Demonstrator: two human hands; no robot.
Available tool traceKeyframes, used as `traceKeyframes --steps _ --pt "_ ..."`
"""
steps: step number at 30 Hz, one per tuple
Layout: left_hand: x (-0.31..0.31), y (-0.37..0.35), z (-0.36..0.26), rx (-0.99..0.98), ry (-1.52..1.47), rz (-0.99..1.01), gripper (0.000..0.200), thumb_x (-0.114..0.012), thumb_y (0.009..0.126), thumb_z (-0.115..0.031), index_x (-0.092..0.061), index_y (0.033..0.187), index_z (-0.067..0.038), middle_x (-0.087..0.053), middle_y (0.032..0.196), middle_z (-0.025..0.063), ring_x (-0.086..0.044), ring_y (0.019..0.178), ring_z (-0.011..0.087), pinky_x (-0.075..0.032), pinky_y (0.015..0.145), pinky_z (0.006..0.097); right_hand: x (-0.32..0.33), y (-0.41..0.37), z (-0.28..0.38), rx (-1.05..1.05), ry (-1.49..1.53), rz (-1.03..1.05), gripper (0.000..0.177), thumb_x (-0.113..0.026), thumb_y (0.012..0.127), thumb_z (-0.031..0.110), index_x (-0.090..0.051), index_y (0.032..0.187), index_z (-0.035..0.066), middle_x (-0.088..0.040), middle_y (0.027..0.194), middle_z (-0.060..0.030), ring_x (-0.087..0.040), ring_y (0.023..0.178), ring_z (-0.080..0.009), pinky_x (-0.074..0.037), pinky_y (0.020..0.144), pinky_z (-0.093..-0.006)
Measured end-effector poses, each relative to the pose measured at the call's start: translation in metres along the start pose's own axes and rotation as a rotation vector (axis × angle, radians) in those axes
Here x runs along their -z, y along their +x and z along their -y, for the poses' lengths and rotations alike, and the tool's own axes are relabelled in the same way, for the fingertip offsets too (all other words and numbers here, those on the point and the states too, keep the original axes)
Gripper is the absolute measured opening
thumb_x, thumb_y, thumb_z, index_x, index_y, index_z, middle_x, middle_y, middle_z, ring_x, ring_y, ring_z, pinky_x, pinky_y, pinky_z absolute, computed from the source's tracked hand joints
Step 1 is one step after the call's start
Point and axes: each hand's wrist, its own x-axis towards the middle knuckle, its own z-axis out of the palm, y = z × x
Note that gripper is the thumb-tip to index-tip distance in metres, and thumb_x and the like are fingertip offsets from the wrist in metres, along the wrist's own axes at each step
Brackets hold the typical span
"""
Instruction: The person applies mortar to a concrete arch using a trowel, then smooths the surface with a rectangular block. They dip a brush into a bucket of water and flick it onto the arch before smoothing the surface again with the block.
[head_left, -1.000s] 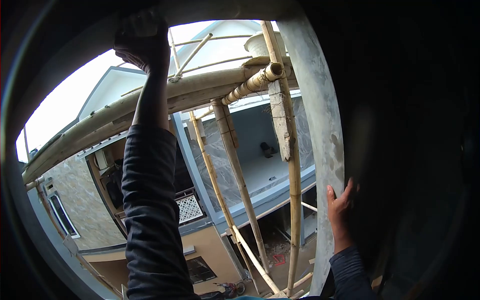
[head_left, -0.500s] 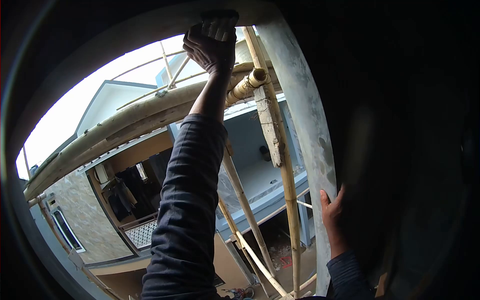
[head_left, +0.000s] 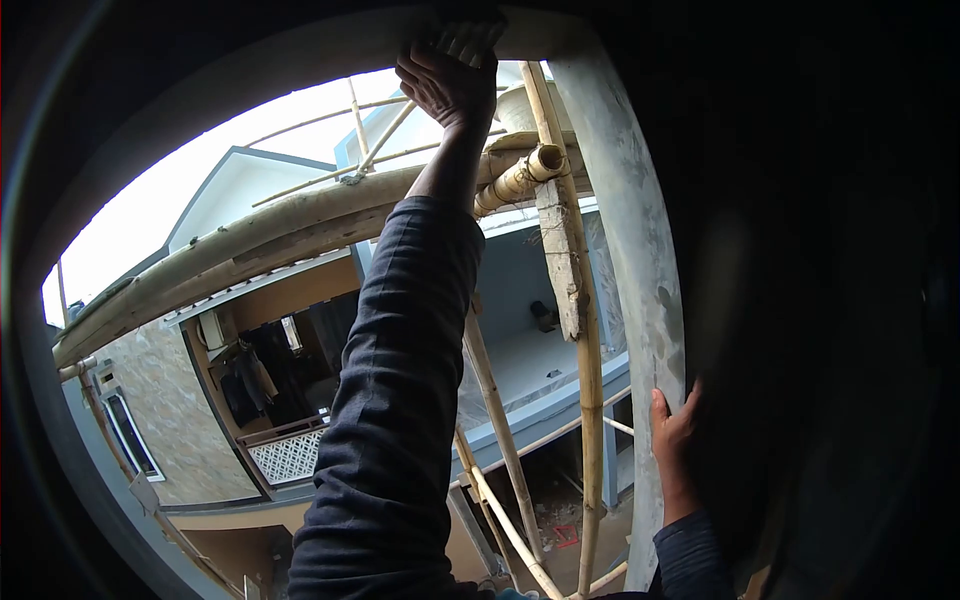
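My left hand (head_left: 450, 85) is raised overhead against the shaded underside of the window opening's top edge (head_left: 350, 50). Its fingers are bent round something dark that is too shaded to name. A dark blue sleeve (head_left: 400, 370) covers that arm. Lower down at the right, my right hand (head_left: 677, 425) rests on the grey plastered side of the opening (head_left: 630, 200), thumb spread away from the fingers. Part of its fingers fades into the dark wall.
Bamboo scaffolding poles (head_left: 590, 430) stand just outside, with a thick horizontal bamboo pole (head_left: 300, 210) and a rough wooden plank (head_left: 558, 250). Across the way is a house (head_left: 180, 410) with a white lattice railing (head_left: 287, 458). Deep shadow covers the right side.
The view has shifted, so the opening and scaffolding sit further right. My left hand stays at the top edge, and my right hand remains on the side of the opening.
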Motion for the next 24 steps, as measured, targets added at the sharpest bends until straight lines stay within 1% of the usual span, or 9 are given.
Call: traceKeyframes --steps 5,9,12,15,16,18,19,22,24 --pt "0.058 0.041 0.053 -0.059 0.123 -0.056 0.078 -0.079 0.068 -0.044 -0.035 0.12 -0.006 -0.04 0.115 0.0156 -0.04 0.106 0.0317 -0.031 0.091 0.049 0.004 0.002 0.005 -0.068 -0.015 0.061 0.078 -0.077 0.079 0.032 -0.04 0.139 -0.001 -0.046 0.134 -0.0306 -0.045 0.125 -0.0462 -0.036 0.105 -0.0488" --pt "0.122 0.084 0.104 -0.089 0.245 -0.027 0.084 -0.08 0.066 -0.045 -0.033 0.122 -0.002 -0.041 0.112 0.0168 -0.04 0.106 0.0315 -0.032 0.092 0.0475 0.0 -0.003 0.001 -0.11 -0.124 0.087 0.078 -0.073 0.081 0.039 -0.039 0.141 0.003 -0.042 0.136 -0.0317 -0.04 0.127 -0.047 -0.034 0.106 -0.0509" --pt "0.163 0.115 0.137 -0.154 0.321 -0.037 0.086 -0.082 0.062 -0.046 -0.036 0.119 0.0 -0.041 0.11 0.0169 -0.04 0.106 0.0303 -0.034 0.092 0.0467 0.008 0.002 0.01 -0.103 -0.142 0.096 0.077 -0.073 0.081 0.038 -0.039 0.141 0.003 -0.042 0.136 -0.0315 -0.04 0.127 -0.0466 -0.033 0.107 -0.0506" --pt "0.204 0.14 0.175 -0.079 0.299 -0.057 0.086 -0.082 0.062 -0.049 -0.038 0.117 0.0 -0.042 0.108 0.0163 -0.041 0.104 0.0281 -0.036 0.09 0.0463 0.008 0.001 0.009 -0.079 -0.143 0.09 0.076 -0.073 0.082 0.037 -0.038 0.141 0.003 -0.042 0.136 -0.0312 -0.04 0.127 -0.0466 -0.033 0.107 -0.0507" --pt "0.225 0.149 0.168 0.117 0.201 0.084 0.079 -0.083 0.065 -0.042 -0.038 0.114 0.0 -0.04 0.111 0.0151 -0.041 0.105 0.0246 -0.039 0.088 0.0425 0.008 0.001 0.009 -0.088 -0.156 0.094 0.076 -0.073 0.082 0.037 -0.038 0.141 0.002 -0.042 0.136 -0.0312 -0.04 0.127 -0.0466 -0.033 0.107 -0.0507" --pt "0.228 0.148 0.173 0.308 0.095 0.223 0.073 -0.084 0.067 -0.035 -0.039 0.112 0.001 -0.039 0.113 0.0139 -0.041 0.106 0.0212 -0.041 0.087 0.0386 0.006 0.002 0.008 -0.081 -0.142 0.078 0.076 -0.073 0.082 0.037 -0.038 0.141 0.002 -0.042 0.136 -0.0314 -0.04 0.127 -0.0467 -0.033 0.107 -0.0506" --pt "0.217 0.133 0.191 0.139 0.122 0.079 0.077 -0.085 0.065 -0.033 -0.035 0.114 -0.001 -0.038 0.113 0.0136 -0.041 0.106 0.0216 -0.041 0.088 0.0387 0.006 0.001 0.007 -0.067 -0.132 0.067 0.077 -0.073 0.082 0.037 -0.038 0.141 0.002 -0.042 0.136 -0.0315 -0.04 0.127 -0.0467 -0.033 0.107 -0.0505" --pt "0.2 0.106 0.154 0.037 0.267 -0.037 0.092 -0.088 0.057 -0.039 -0.03 0.118 -0.003 -0.036 0.113 0.0152 -0.042 0.107 0.028 -0.038 0.092 0.0459 0.003 -0.002 0.006 -0.105 -0.137 0.084 0.077 -0.073 0.082 0.038 -0.038 0.141 0.002 -0.042 0.136 -0.0317 -0.041 0.127 -0.0468 -0.033 0.107 -0.0504" --pt "0.182 0.096 0.142 0.011 0.206 -0.021 0.09 -0.088 0.058 -0.038 -0.032 0.118 -0.002 -0.037 0.112 0.0154 -0.042 0.108 0.0282 -0.038 0.092 0.0459 0.002 -0.005 0.004 -0.112 -0.132 0.077 0.077 -0.073 0.081 0.039 -0.04 0.141 0.004 -0.042 0.136 -0.0315 -0.041 0.127 -0.0467 -0.032 0.107 -0.051"
